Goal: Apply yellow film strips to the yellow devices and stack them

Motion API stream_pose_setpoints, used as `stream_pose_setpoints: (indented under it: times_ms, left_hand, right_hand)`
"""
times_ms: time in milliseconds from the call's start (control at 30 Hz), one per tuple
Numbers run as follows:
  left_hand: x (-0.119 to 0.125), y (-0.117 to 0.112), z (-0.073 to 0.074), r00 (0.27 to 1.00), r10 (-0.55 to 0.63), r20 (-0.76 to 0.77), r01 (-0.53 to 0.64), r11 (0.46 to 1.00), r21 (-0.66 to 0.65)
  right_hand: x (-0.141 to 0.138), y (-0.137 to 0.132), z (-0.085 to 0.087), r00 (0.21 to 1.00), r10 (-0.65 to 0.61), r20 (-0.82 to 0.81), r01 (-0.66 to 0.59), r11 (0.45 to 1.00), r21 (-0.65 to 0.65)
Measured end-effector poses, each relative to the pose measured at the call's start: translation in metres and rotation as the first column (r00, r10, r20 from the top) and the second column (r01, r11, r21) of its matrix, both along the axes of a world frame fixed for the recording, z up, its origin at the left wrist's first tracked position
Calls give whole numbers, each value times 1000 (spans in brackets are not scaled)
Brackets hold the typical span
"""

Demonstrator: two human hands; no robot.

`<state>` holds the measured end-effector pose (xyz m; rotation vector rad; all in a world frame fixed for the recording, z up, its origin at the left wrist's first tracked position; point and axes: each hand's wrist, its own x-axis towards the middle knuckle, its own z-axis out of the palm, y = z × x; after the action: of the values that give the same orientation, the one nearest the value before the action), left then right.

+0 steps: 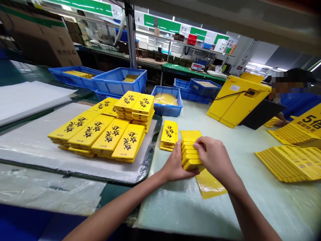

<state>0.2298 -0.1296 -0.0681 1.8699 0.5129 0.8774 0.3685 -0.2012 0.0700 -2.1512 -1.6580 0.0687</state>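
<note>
My left hand (pixel 174 165) is wrapped round a stack of flat yellow power banks (pixel 190 154), held tilted above the pale green table with their short ends towards me. The fingers of my right hand (pixel 213 155) are bent in a pinch against the stack's right side; their tips are partly hidden. Beneath my hands lies a glossy yellow sheet (pixel 212 187). Just left of the held stack, a small pile of power banks (pixel 169 133) with black lettering rests on the table. Further left, more lettered power banks (pixel 94 130) lie piled in rows on a lined tray (pixel 127 172).
Blue bins (pixel 119 80) stand behind the tray, and another blue bin (pixel 167 110) holds yellow items. At right are a yellow display stand (pixel 233 100) with a black cable and fanned yellow pieces (pixel 291 164). A person in blue (pixel 298 103) is beyond them.
</note>
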Motion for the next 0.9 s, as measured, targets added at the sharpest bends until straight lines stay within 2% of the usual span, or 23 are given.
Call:
stream_pose_setpoints:
  times_ms: [100,167,200,267,333,367,467,567,633,700,733,800,833,900]
  left_hand:
    - [0,0,0,998,-27,48,25,999,34]
    - [-1,0,0,998,-34,54,32,999,35]
    - [-1,0,1,998,-32,49,31,999,29]
    - [-2,-1,3,999,-26,33,25,1000,16]
    - [-2,-1,6,1000,-22,20,21,1000,12]
    - [-3,-1,7,1000,-23,15,23,1000,13]
    - [-3,0,7,1000,-27,-2,27,1000,13]
    - [-2,0,2,1000,-28,12,28,1000,12]
    - [-1,0,-1,999,-32,35,31,999,21]
    - [-1,0,-1,998,-31,47,30,999,25]
    - [-2,0,0,999,-28,47,27,999,23]
    - [-2,-1,3,999,-20,44,20,1000,18]
    - [-3,-1,4,999,-20,42,19,1000,21]
    - [-3,-1,6,999,-19,33,18,999,32]
  right_hand:
    - [28,1,2,963,-235,135,238,971,-9]
    - [40,2,6,949,-311,57,305,948,91]
    - [41,3,9,964,-264,-26,265,953,144]
    - [29,6,13,982,-42,-184,81,975,208]
    - [9,10,15,959,143,-244,-100,979,180]
    - [-1,12,15,955,182,-233,-152,978,141]
    - [-10,18,13,981,181,-73,-181,983,10]
    - [14,21,11,990,65,128,-57,996,-65]
    - [34,23,11,979,-87,186,91,996,-14]
    - [44,25,13,985,-136,102,127,987,95]
    - [42,26,14,996,-83,23,79,987,141]
    - [30,30,16,986,111,-120,-88,978,188]
    - [22,32,15,968,196,-159,-167,970,179]
    - [8,35,14,948,279,-152,-264,958,115]
